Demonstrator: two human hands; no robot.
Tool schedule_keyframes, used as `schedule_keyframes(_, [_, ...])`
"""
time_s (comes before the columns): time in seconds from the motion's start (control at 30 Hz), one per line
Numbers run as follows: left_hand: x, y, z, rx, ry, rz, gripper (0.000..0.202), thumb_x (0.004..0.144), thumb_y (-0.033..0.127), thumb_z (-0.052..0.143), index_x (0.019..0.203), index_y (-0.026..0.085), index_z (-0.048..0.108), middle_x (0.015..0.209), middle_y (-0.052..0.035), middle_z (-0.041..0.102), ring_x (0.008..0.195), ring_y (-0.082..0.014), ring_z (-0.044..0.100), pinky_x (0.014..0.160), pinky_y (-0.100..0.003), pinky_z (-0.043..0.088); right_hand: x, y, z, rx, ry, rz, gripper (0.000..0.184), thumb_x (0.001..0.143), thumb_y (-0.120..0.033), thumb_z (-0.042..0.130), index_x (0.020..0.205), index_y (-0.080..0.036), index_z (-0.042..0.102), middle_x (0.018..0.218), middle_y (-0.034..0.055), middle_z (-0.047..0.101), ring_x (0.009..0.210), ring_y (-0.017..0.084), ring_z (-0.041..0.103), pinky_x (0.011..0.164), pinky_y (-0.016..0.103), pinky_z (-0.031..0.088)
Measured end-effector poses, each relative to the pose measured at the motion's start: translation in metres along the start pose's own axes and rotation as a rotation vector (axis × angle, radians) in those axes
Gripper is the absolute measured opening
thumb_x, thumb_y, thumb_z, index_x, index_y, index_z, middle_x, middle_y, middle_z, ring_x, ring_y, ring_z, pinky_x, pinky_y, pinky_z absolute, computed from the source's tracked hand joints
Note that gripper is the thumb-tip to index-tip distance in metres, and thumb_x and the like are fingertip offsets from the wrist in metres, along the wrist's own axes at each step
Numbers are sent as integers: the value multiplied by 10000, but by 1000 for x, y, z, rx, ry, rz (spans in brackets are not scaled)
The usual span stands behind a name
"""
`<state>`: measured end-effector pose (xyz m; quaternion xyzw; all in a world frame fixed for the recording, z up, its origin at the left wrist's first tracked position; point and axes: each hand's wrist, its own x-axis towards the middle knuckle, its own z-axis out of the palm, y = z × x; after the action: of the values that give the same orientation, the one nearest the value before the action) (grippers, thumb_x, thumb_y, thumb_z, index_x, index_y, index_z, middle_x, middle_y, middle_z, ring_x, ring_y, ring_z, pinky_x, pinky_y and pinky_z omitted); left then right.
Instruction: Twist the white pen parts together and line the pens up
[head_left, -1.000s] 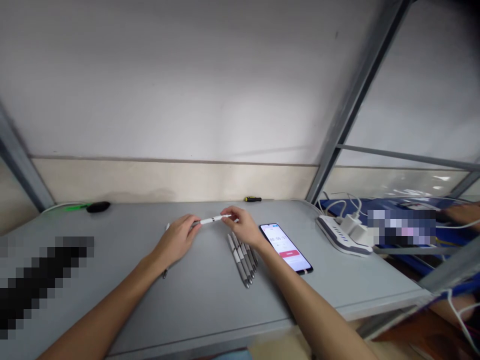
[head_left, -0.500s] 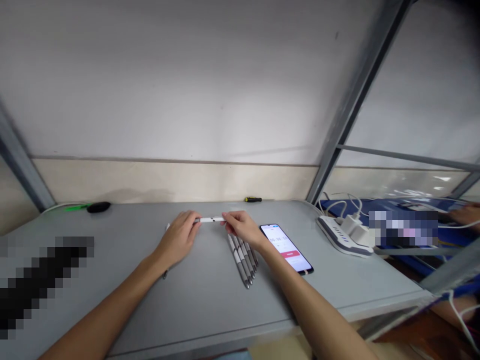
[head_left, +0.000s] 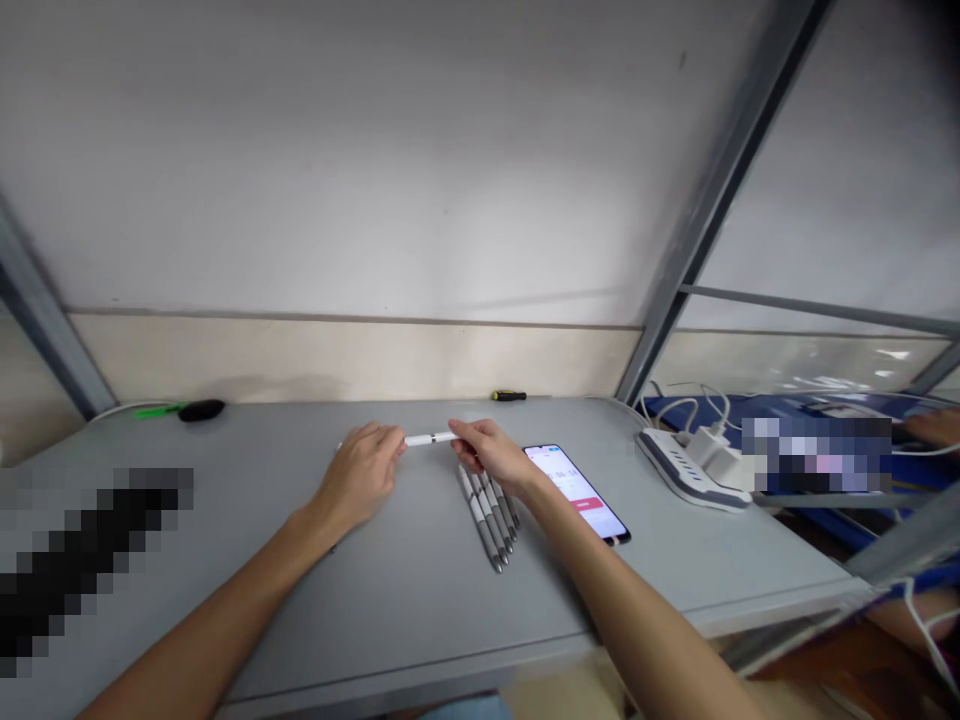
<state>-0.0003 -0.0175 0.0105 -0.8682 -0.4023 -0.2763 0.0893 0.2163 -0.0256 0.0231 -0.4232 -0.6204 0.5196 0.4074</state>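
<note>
Both my hands hold one white pen [head_left: 429, 438] level above the grey table [head_left: 405, 590]. My left hand [head_left: 362, 474] pinches its left end and my right hand [head_left: 489, 455] pinches its right end, fingers closed. Just below my right hand lie several grey and white pens [head_left: 489, 515] in a row on the table. A small pen part shows beside my left hand's far side, too small to name.
A phone [head_left: 581, 490] with a lit screen lies right of the pens. A white power strip [head_left: 690, 465] with chargers and cables sits at the right edge. A small screwdriver [head_left: 508, 395] and a black object [head_left: 201, 409] rest by the back wall. Another person's hand [head_left: 930, 428] is far right.
The pen and both hands have shifted slightly; my right fingers slid along the pen's right end. The view has nudged a little.
</note>
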Motion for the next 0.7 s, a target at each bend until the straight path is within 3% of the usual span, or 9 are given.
schedule_keyframes(0.17, [0,-4,-3,55,-9,45,237,787,19,336,728,211,462,737,-26,598,717,-199,467,688,-328,342,0,5,-2,-51,-93,-28,465,866,-568,465,613,-179,440,528,-48,358,473,81,271,472,243,205])
schedule_keyframes(0.3, [-1,-8,-1,29,-21,30,247,724,-3,356,738,212,476,738,-31,595,729,-201,478,704,-327,359,1,6,-2,-179,-55,-131,448,869,-551,469,623,-178,440,553,-47,360,495,84,280,485,239,227])
schedule_keyframes(0.4, [-2,-8,3,-19,3,-20,230,766,26,344,763,210,482,739,-34,569,744,-198,493,701,-312,374,1,4,-1,-277,21,-235,401,879,-510,475,660,-174,472,587,-39,387,521,89,312,500,236,257])
schedule_keyframes(0.5, [-1,-8,7,-68,4,-84,210,860,109,315,790,210,486,744,-30,544,738,-191,494,677,-298,377,1,3,-1,-294,95,-311,271,854,-447,542,822,-178,548,670,-23,465,574,100,395,532,228,329])
schedule_keyframes(0.6, [0,-7,8,-106,-8,-105,210,899,170,311,807,212,496,754,-26,536,744,-187,490,676,-294,375,2,5,0,-271,134,-270,335,813,-432,605,1045,-197,548,761,-2,543,635,118,483,562,232,396])
schedule_keyframes(0.7, [1,-6,6,-141,-21,-98,228,917,196,304,811,211,506,766,-28,548,764,-188,489,677,-294,372,3,8,0,-289,116,-149,360,869,-505,495,931,-163,589,694,13,573,583,118,496,537,240,394])
